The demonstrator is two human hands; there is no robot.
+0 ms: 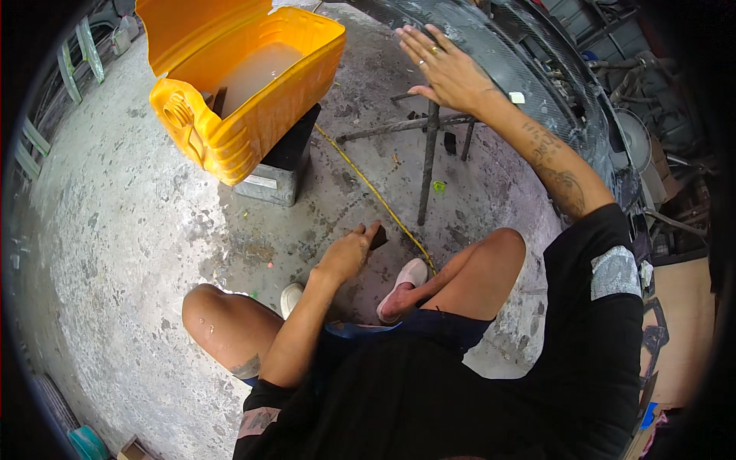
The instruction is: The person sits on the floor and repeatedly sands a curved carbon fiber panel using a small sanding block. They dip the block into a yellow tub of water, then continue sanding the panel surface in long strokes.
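Note:
My left hand (343,257) hangs low between my knees, its fingers closed on a small black block (379,237). Fingers stretched out, my right hand (452,73) lies flat at the near edge of a large dark panel (537,73) with a woven pattern and wet, whitish smears. A small white piece (517,97) rests on that panel beside my right wrist. To the left, a cut-open yellow jerrycan (287,100) holds cloudy water (264,69), with a dark piece partly showing inside. The underside of my right palm is hidden.
The jerrycan stands on a dark box (268,182). Metal stand legs (428,165) rise under the panel. A yellow cord (368,184) crosses the stained concrete floor toward my foot. Clutter and a brown board (678,330) line the right side; a green frame (88,50) stands far left.

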